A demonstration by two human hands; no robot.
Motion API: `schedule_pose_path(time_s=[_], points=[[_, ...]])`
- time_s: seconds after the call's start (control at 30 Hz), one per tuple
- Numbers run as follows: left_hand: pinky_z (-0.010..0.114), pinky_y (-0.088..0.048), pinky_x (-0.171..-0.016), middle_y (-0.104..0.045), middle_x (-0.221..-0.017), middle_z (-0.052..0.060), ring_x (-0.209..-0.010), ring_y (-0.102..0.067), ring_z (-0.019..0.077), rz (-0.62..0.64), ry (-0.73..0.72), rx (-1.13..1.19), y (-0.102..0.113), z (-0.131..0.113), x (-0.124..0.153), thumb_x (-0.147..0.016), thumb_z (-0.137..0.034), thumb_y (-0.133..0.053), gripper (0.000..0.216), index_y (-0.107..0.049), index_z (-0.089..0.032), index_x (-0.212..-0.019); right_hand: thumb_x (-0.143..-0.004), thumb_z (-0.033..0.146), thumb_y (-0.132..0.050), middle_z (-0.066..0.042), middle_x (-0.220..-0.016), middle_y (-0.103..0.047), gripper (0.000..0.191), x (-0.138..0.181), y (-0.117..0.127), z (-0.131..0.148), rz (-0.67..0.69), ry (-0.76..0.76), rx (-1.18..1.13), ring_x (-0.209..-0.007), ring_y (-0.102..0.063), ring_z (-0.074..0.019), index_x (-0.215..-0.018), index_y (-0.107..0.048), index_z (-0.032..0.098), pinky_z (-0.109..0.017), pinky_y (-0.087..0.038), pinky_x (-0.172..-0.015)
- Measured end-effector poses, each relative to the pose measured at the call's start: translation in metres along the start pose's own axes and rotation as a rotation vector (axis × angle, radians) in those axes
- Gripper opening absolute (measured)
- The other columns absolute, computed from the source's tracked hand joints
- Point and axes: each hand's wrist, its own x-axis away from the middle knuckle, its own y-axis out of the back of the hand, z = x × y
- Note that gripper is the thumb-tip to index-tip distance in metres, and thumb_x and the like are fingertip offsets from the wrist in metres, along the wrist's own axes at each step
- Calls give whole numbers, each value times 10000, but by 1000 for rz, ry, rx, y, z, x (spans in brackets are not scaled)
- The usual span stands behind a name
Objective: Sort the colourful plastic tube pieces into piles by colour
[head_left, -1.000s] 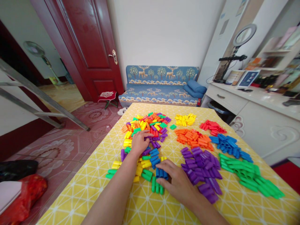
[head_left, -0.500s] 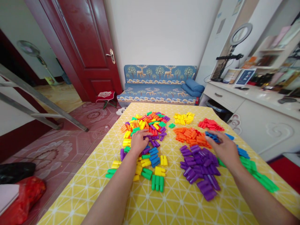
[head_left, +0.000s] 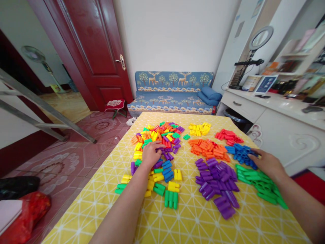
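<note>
Yellow-clothed counter [head_left: 193, 220] strewn with plastic pieces, in a room with a red door [head_left: 96, 51] and a blue sofa [head_left: 172, 91].
The left hand [head_left: 150, 154] lies on the near edge of the mixed pile [head_left: 157, 135], fingers bent over pieces; whether they grip any cannot be told. The right hand [head_left: 267, 163] touches the blue pile [head_left: 240, 154], grasp unclear. That pile sits between the red pile [head_left: 228, 136] and the green pile [head_left: 259, 183], near the purple pile [head_left: 218, 179]. A white cabinet [head_left: 279, 135] and a ring light [head_left: 261, 38] stand at the right.
</note>
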Motion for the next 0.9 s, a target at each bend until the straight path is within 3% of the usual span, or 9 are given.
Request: schedule_pose_path(time_s=[0.13, 0.27, 0.4, 0.5, 0.7, 0.8, 0.9], points=[[361, -431, -1045, -665, -1221, -69, -1131, -586, 199, -3, -3, 1, 0, 0, 0, -735, -133, -543, 386, -754, -337, -985, -720, 471, -584, -168, -795, -679, 340, 14, -1, 21, -65, 105, 8, -715, -624, -322, -911, -692, 211, -445, -433, -649], [357, -425, -1052, -664, -1220, -78, -1136, -583, 192, 0, -3, -5, -1, 1, 0, -736, -129, -540, 399, -750, -347, -997, -773, 481, -529, -142, -1063, -679, 400, 65, -4, 90, -134, 395, -256, -1016, -620, -306, -994, -678, 183, -471, -464, -881], [351, -432, -1043, -667, -1218, -67, -1130, -587, 191, 1, -13, -8, -1, 1, 0, -733, -121, -534, 404, -752, -335, -998, -847, 367, -511, -83, -1172, -654, 322, 151, -20, 177, 120, 545, -526, -1128, -588, -227, -1103, -642, 223, -425, -427, -1011], [355, -428, -1045, -664, -1225, -61, -1133, -587, 192, 3, -23, -12, 0, 1, 0, -737, -118, -532, 407, -749, -329, -1007, -818, 287, -543, -86, -1219, -623, 344, 203, -50, 218, 231, 639, -657, -1174, -555, -228, -1148, -619, 230, -433, -432, -1023], [358, -412, -1055, -650, -1246, -63, -1153, -573, 189, 15, -42, 1, 0, 5, 0, -739, -95, -530, 427, -743, -333, -1022, -824, 255, -525, -133, -1365, -508, 493, 235, -109, 230, 139, 545, -715, -1299, -442, -264, -1311, -491, 191, -504, -362, -1092], [364, -411, -1047, -655, -1237, -51, -1145, -573, 197, 17, -43, -2, 2, 2, 0, -753, -127, -551, 373, -750, -327, -997, -837, 252, -522, -123, -1378, -507, 525, 238, -116, 228, 172, 540, -728, -1299, -449, -262, -1354, -449, 201, -510, -359, -1098], [391, -398, -1046, -631, -1271, -27, -1160, -556, 226, 59, -55, -18, 7, -3, 3, -767, -268, -618, 278, -746, -328, -1006, -826, 240, -539, -117, -1377, -512, 549, 242, -113, 229, 238, 526, -807, -1268, -489, -258, -1363, -433, 207, -488, -399, -1074]])
